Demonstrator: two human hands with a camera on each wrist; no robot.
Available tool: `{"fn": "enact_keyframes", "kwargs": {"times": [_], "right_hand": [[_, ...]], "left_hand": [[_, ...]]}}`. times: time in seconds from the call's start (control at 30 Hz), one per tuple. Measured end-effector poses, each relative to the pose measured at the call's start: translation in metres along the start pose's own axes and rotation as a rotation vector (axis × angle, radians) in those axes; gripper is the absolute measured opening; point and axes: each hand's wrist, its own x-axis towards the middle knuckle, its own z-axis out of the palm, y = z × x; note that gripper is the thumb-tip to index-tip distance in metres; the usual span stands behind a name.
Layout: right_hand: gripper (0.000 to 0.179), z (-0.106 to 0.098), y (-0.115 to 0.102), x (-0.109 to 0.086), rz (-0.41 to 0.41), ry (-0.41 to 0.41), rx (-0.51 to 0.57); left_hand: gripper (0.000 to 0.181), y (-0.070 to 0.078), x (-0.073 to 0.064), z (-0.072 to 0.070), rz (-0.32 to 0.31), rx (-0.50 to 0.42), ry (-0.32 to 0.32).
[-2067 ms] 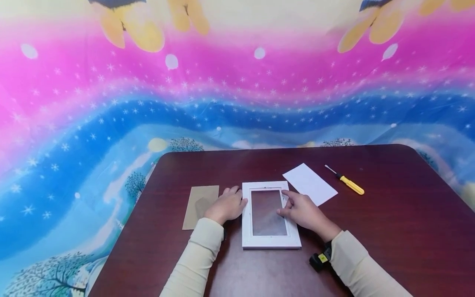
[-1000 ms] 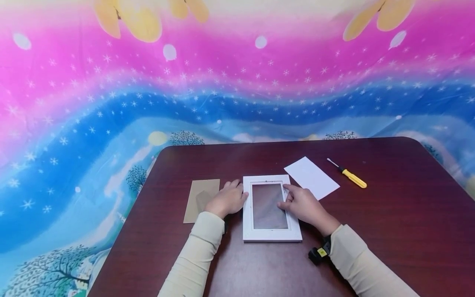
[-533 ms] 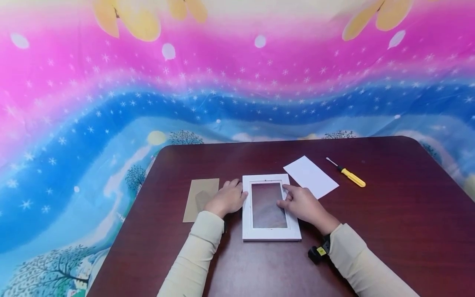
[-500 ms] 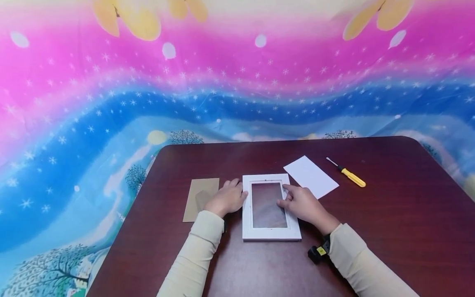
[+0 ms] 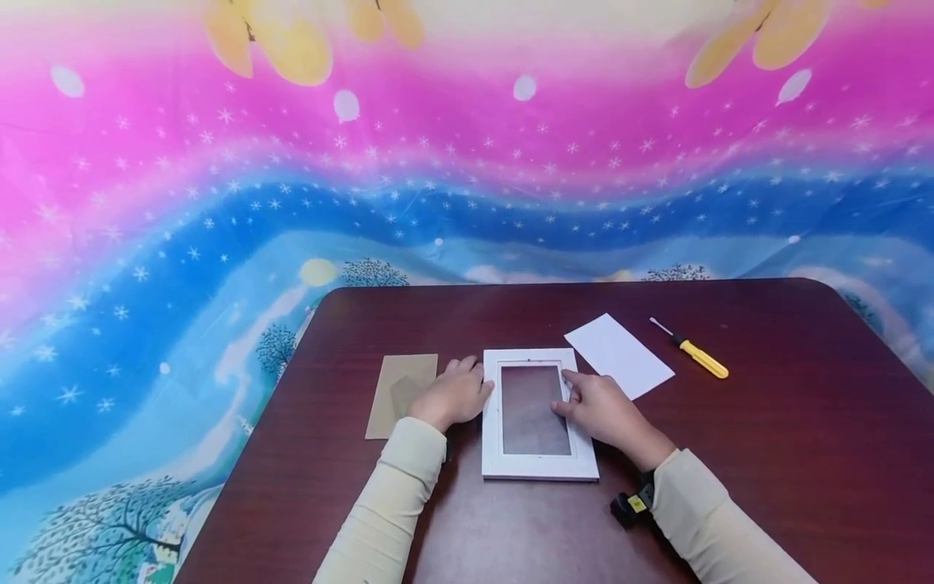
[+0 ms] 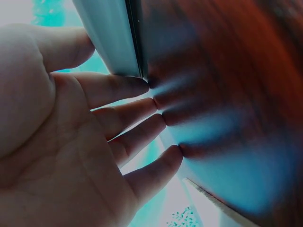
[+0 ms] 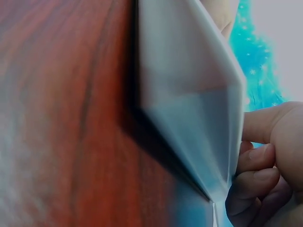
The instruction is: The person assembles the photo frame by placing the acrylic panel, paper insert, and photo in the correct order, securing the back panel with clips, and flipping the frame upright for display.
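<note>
A white picture frame (image 5: pixel 540 469) lies flat on the table with its clear pane (image 5: pixel 536 418) showing. My left hand (image 5: pixel 454 395) stands beside its left edge, thumb touching the side. The left wrist view shows the left fingers (image 6: pixel 128 111) spread, with their tips at the tabletop. My right hand (image 5: pixel 601 405) reaches over the right side of the frame. Its index finger touches the inner edge near the upper right corner, and its thumb lies over the pane. In the right wrist view the other right-hand fingers (image 7: pixel 255 177) are loosely curled by the frame's side.
Left of the frame lies a brown backing board (image 5: pixel 394 373), partly covered by the left hand. A white card (image 5: pixel 620 354) is behind the right hand. Farther right rests a yellow-handled screwdriver (image 5: pixel 703 358). The dark wooden table (image 5: pixel 788 438) ends before a patterned cloth backdrop (image 5: pixel 467 195).
The head view has shifted slightly. Both hands keep their places at the picture frame, and nothing on the table has visibly moved.
</note>
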Motion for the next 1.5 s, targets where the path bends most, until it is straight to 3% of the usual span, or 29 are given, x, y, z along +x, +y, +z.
{"fn": "enact_keyframes", "kwargs": {"times": [1.17,1.5], "right_hand": [[0.067,-0.001,0.004,0.002,0.006,0.007,0.021],[0.067,-0.004,0.009,-0.004,0.013,-0.002,0.081]], "left_hand": [[0.055,-0.001,0.001,0.0,0.017,0.007,0.017],[0.053,-0.01,0.001,0.0,0.02,-0.104,0.032]]}}
